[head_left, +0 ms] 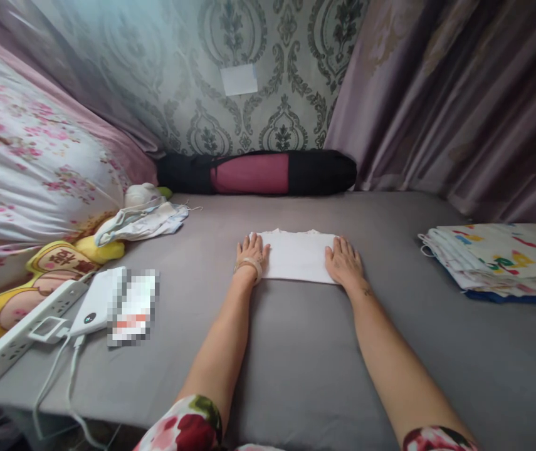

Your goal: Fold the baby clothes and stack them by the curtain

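Note:
A white folded cloth [298,257] lies flat on the grey sheet [296,351], longer from side to side than from front to back. Its far edge looks slightly ruffled. On its left end rests my left hand [252,254], palm down with fingers stretched forward and a bangle at the wrist. My right hand [344,258] lies flat over the right end, fingers also extended. Neither hand grips the cloth; both press or rest on it. The undersides of both hands are hidden.
At right sits a stack of folded clothes [498,260]. A black and pink rolled bag [251,173] lies along the wall. On the left are a crumpled cloth [150,220], yellow plush toys [42,279], a power strip [23,332], a white power bank [101,300] with cables and a blurred packet [133,307].

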Demonstrator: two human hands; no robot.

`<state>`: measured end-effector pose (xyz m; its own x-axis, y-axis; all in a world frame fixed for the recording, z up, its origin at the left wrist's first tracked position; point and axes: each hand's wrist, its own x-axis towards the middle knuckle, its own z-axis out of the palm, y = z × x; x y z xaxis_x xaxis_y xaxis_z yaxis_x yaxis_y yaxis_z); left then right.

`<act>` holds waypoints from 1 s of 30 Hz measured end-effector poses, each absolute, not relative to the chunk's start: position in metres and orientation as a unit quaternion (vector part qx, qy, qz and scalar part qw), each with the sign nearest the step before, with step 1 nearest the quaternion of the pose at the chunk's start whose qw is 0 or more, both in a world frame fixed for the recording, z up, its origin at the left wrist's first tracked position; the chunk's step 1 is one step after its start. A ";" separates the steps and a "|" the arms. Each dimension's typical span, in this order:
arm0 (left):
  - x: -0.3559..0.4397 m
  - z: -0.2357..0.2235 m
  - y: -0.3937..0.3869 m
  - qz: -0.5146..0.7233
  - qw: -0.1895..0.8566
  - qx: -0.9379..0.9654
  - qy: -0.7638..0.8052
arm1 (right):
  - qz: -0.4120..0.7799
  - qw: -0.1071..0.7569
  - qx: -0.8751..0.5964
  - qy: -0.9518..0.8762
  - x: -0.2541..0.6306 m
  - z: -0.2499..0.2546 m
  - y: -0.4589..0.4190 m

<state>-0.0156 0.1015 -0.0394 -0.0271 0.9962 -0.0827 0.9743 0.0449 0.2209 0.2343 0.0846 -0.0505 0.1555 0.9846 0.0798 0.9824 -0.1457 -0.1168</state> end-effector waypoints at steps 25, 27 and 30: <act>-0.014 -0.042 0.111 0.011 0.095 0.708 0.700 | -0.007 0.081 -0.740 -0.667 0.223 -0.048 0.085; -0.020 -0.043 0.112 0.012 0.106 0.712 0.694 | -0.007 0.077 -0.741 -0.667 0.223 -0.048 0.085; -0.032 -0.041 0.110 0.017 0.112 0.726 0.678 | -0.008 0.075 -0.741 -0.667 0.224 -0.049 0.086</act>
